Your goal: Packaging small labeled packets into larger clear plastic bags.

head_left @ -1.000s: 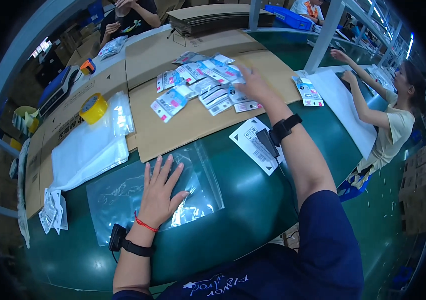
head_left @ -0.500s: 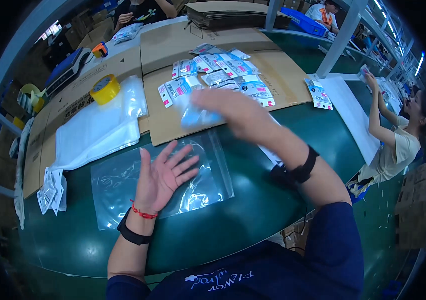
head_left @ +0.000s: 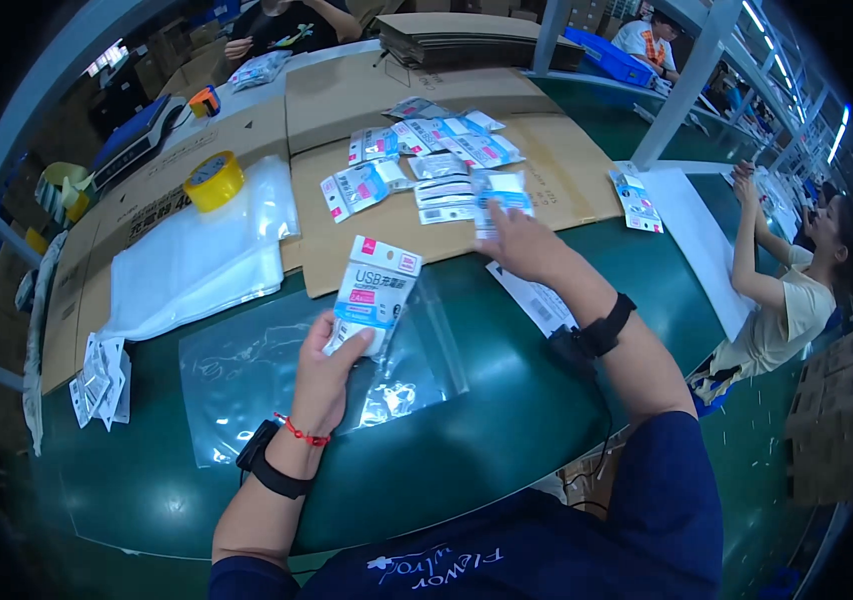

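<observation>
My left hand [head_left: 325, 365] is closed on the lower end of a white, blue and pink retail packet [head_left: 377, 290], thumb across its front. The packet is held up over a clear plastic bag [head_left: 247, 385] lying flat on the green table. My right hand [head_left: 527, 245] reaches to the near edge of a pile of similar packets [head_left: 427, 135] on cardboard. Its fingers grip the bottom of another white and blue packet [head_left: 503, 192]; part of that packet is hidden by the fingers. Between the two hands, some packets in the pile lie back side up.
Left of the pile, a yellow tape roll [head_left: 215, 181] sits on a stack of clear bags [head_left: 197, 255]. A lone packet [head_left: 637, 200] and a printed white sheet [head_left: 535, 300] lie to the right. A metal post [head_left: 682, 90] rises beyond. A co-worker [head_left: 787, 270] stands at right.
My left hand, open and bare before, now holds a packet upright. My right hand has moved right, from over the near-left of the pile to another packet, which has turned and shifted slightly.
</observation>
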